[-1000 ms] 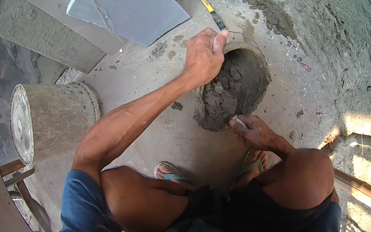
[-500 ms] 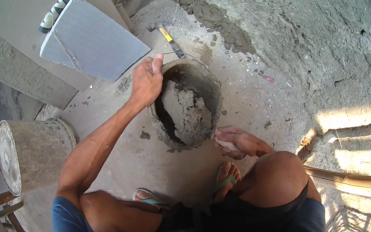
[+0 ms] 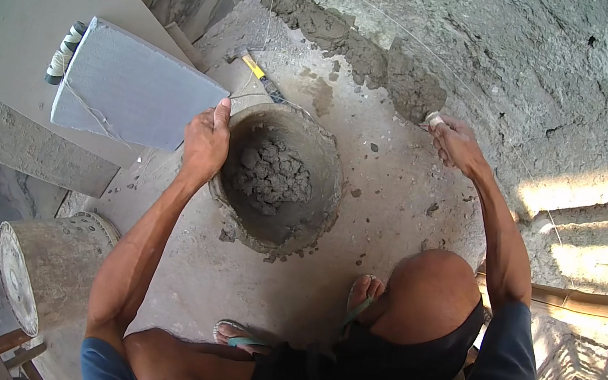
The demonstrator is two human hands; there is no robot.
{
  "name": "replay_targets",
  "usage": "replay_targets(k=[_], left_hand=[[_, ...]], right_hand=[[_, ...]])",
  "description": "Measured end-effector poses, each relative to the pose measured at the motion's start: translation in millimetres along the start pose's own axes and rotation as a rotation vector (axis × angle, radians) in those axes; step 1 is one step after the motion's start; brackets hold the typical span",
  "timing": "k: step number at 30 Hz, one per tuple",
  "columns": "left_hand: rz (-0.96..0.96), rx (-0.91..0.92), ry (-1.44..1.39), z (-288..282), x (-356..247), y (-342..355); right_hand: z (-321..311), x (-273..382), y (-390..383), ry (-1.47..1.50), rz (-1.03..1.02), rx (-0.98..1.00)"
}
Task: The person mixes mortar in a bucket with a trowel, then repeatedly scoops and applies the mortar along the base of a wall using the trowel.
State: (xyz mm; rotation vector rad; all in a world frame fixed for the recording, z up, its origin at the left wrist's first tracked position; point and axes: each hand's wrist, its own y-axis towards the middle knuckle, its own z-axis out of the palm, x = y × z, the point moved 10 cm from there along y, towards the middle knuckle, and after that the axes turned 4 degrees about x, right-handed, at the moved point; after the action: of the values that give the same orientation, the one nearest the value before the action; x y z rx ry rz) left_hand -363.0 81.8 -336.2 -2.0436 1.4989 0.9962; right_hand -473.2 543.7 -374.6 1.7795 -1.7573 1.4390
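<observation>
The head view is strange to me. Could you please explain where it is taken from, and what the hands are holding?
There is no machine: these are a person's bare hands. A fisheye camera worn on the head looks down, so straight edges bend. The left hand is at the rim of a bucket that contains a grey mix. The right hand is closed around a pale object, perhaps a tool's handle, near a rough grey strip. On the floor are a hammer and a second bucket.
</observation>
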Motion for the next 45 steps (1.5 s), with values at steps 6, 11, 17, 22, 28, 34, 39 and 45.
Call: replay_targets(k=[6,11,17,22,28,34,39,45], left_hand=[[-0.083,0.115,0.028,15.7,-21.3,6.8],[-0.058,0.106,0.062,14.6,-0.3,23.8],[-0.128,0.100,0.131,6.2,17.8,27.2],[-0.190,0.136,0.146,4.0,30.9,26.9],[-0.115,0.067,0.113,-0.8,13.8,23.1],[-0.173,0.108,0.134,-5.1,43.5,26.1],[-0.142,0.091,0.105,-1.4,33.9,23.8],[-0.093,0.180,0.137,16.9,26.1,30.7]], right_hand=[[-21.2,-57.2,92.5,-0.615,-0.369,-0.505],[-18.2,-73.3,75.7,-0.541,-0.252,-0.431],[-53.2,-76.4,11.5,-0.665,-0.294,-0.600],[-73.3,-60.8,20.6,-0.674,-0.294,-0.491],[-84.8,-80.4,-24.4,-0.615,-0.257,-0.663],[-85.3,-191.5,-36.7,-0.790,-0.021,-0.388],[-85.7,-138.1,-106.0,-1.050,-0.152,-0.250],[-59.1,-193.3,-57.7,-0.815,0.127,-0.433]])
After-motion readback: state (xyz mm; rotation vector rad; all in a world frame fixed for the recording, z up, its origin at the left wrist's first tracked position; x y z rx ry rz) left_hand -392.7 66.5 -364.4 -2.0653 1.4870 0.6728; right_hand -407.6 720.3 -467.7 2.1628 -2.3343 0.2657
